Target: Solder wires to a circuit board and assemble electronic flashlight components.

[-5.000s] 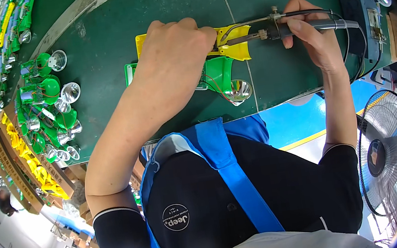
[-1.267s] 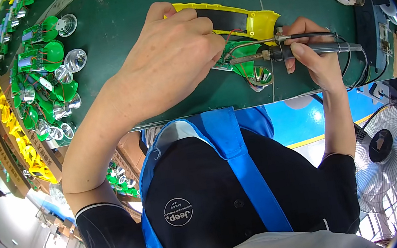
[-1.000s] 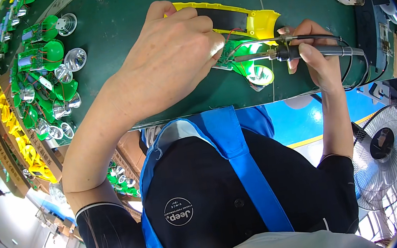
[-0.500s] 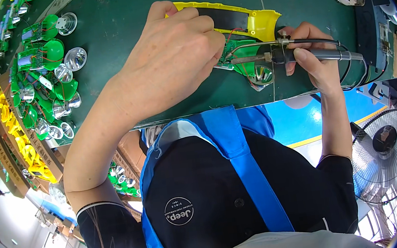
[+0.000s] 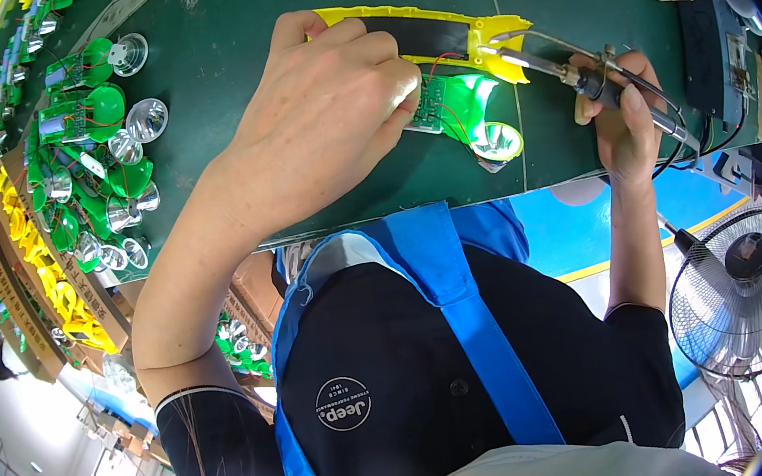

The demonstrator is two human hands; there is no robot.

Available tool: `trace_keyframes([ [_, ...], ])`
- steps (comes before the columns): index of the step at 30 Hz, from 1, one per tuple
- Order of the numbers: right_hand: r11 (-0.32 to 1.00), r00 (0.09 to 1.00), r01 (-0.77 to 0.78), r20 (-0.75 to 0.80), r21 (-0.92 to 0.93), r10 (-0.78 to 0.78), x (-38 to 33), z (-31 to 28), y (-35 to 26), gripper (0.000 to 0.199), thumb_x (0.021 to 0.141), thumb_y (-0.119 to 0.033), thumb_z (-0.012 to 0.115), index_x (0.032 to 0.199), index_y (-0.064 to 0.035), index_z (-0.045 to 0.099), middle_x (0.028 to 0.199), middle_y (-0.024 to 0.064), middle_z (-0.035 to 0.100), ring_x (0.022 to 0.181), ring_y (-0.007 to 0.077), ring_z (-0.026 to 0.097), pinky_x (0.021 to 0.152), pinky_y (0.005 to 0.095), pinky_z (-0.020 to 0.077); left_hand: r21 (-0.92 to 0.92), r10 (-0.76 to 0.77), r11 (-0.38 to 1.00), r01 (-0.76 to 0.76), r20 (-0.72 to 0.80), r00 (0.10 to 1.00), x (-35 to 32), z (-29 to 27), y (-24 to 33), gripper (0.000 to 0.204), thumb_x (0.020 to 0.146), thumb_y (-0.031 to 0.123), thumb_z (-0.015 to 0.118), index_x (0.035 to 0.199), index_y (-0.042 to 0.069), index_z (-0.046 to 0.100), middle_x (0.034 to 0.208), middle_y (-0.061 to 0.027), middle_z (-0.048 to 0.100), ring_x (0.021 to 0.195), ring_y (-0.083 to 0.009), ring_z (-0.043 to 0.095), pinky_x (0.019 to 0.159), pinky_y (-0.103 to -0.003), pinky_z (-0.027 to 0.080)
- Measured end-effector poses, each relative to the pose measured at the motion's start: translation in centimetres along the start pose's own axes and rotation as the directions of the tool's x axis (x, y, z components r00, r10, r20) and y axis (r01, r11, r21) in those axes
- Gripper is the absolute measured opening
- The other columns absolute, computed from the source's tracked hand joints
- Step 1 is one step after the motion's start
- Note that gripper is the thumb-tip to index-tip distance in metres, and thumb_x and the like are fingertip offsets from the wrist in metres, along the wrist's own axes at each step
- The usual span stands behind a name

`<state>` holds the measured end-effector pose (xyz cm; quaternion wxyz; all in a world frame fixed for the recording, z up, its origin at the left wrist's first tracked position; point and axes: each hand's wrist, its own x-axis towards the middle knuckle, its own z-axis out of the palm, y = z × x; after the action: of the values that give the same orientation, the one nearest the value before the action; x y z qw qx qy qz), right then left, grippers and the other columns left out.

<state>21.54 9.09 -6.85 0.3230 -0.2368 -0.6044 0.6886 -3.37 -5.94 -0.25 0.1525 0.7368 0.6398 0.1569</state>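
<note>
Soldering iron point(image 5: 572, 78) is clamped pen-style in the right hand point(image 5: 620, 115), tip angled up and away from that grip toward the yellow flashlight shell point(image 5: 417, 36). Left hand point(image 5: 331, 114) is closed over the shell, fingertips pinching down on the small green circuit board point(image 5: 441, 105), which sits between the two grips. Thin red wires run from board to shell, so by my read the wiring is partly in, with this joint in hand and the casing not yet closed. A shiny reflector point(image 5: 495, 139) lies just below the board, loose. Out past the left wrist, a heap of green parts point(image 5: 83, 133) and more reflectors waits, then a row of yellow shells point(image 5: 45, 282). All of it sits on a dark green workbench point(image 5: 228, 27). A floor fan point(image 5: 739, 292) stands below the right elbow, beside a blue floor with a yellow line.
</note>
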Motion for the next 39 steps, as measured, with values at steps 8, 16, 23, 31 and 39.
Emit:
trace_keyframes([
  [8, 0.979, 0.991, 0.114, -0.095, 0.169, -0.099, -0.9, -0.6, 0.9, 0.031, 0.090, -0.032, 0.049, 0.098, -0.0021, 0.049, 0.074, 0.0125, 0.053, 0.063, 0.0175, 0.046, 0.073, 0.0336, 0.0422, -0.108, -0.081, 0.992, 0.062, -0.184, 0.980, 1.7, -1.9, -2.2, 0.015, 0.073, 0.011, 0.067, 0.084, 0.005, 0.060, 0.081, -0.0056, 0.059, 0.076, -0.0187, 0.057, 0.063, -0.030, 0.043],
  [16, 0.947, 0.979, 0.154, -0.169, 0.280, -0.110, 0.0, -0.8, 1.5, 0.032, 0.092, -0.028, 0.046, 0.109, -0.0021, 0.052, 0.079, 0.0119, 0.055, 0.066, 0.0183, 0.045, 0.094, 0.0415, 0.0350, 0.143, 0.014, 0.990, 0.008, -0.157, 0.988, 0.8, -1.4, -4.2, 0.022, 0.070, 0.020, 0.069, 0.085, 0.008, 0.056, 0.090, -0.0065, 0.054, 0.088, -0.0238, 0.051, 0.076, -0.037, 0.037],
  [23, 0.939, 0.969, 0.178, -0.221, 0.295, -0.115, 0.3, -1.1, 1.6, 0.027, 0.092, -0.027, 0.046, 0.101, -0.0024, 0.047, 0.083, 0.0131, 0.056, 0.068, 0.0159, 0.047, 0.058, 0.0262, 0.0363, 0.230, 0.066, 0.973, 0.004, -0.293, 0.954, -3.5, 1.9, -4.2, 0.052, 0.058, 0.021, 0.077, 0.100, 0.010, 0.049, 0.100, -0.0075, 0.055, 0.096, -0.0275, 0.053, 0.087, -0.043, 0.039],
  [31, 0.956, 0.965, 0.163, -0.242, 0.242, -0.103, -0.3, 0.7, 0.5, 0.027, 0.093, -0.027, 0.046, 0.095, -0.0009, 0.043, 0.075, 0.0117, 0.054, 0.060, 0.0128, 0.048, 0.054, 0.0228, 0.0393, 0.053, -0.105, 0.982, 0.181, -0.641, 0.761, 11.8, -2.1, -13.9, 0.049, 0.066, 0.018, 0.078, 0.097, 0.007, 0.041, 0.084, -0.0126, 0.058, 0.079, -0.0325, 0.056, 0.065, -0.042, 0.043],
  [39, 0.978, 0.938, 0.125, -0.341, 0.167, -0.062, -0.5, 1.3, -0.3, 0.031, 0.088, -0.031, 0.052, 0.089, -0.0022, 0.042, 0.060, 0.0098, 0.052, 0.049, 0.0141, 0.048, 0.055, 0.0239, 0.0423, 0.341, 0.006, 0.844, 0.413, -0.777, 0.630, 24.3, -4.7, -20.0, 0.044, 0.082, 0.041, 0.057, 0.118, 0.016, 0.053, 0.097, -0.0144, 0.061, 0.097, -0.0287, 0.054, 0.088, -0.052, 0.032],
])
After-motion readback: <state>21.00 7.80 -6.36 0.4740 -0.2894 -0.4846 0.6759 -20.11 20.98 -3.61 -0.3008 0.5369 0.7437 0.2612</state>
